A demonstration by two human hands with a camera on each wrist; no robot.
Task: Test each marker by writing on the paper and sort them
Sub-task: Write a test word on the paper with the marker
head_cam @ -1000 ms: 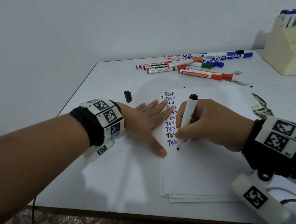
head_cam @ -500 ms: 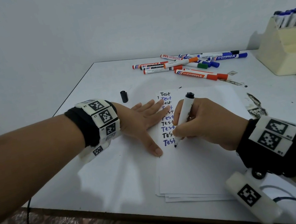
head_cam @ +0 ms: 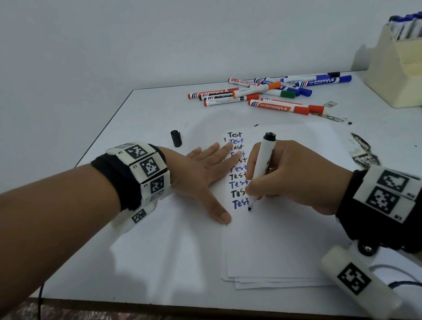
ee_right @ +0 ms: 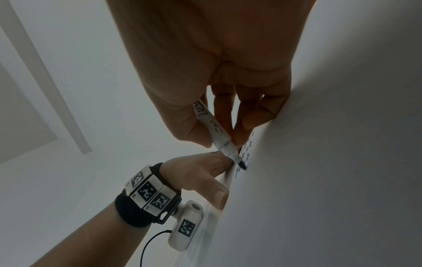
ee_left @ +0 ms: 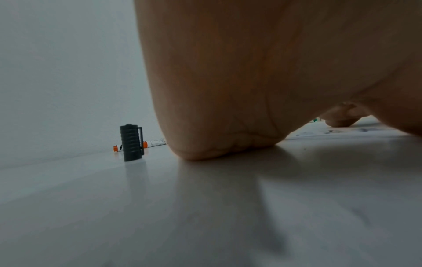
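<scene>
Paper stack (head_cam: 285, 236) lies lower centre, bare sheet below the writing. Right hand (head_cam: 289, 175) pinches white black-tipped marker (head_cam: 263, 165), tip on paper mid-frame. Left hand (head_cam: 206, 171) flat, fingers spread, pinning paper's left edge. Black cap (head_cam: 176, 138) upright, upper left.

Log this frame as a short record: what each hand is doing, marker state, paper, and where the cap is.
left hand: flat, pressing the paper down
right hand: grips black marker, tip at the paper
marker state: uncapped
paper: column of "Test" lines, black and blue
black cap: upright on table, left of the paper
unsorted markers: pile at far edge
</scene>
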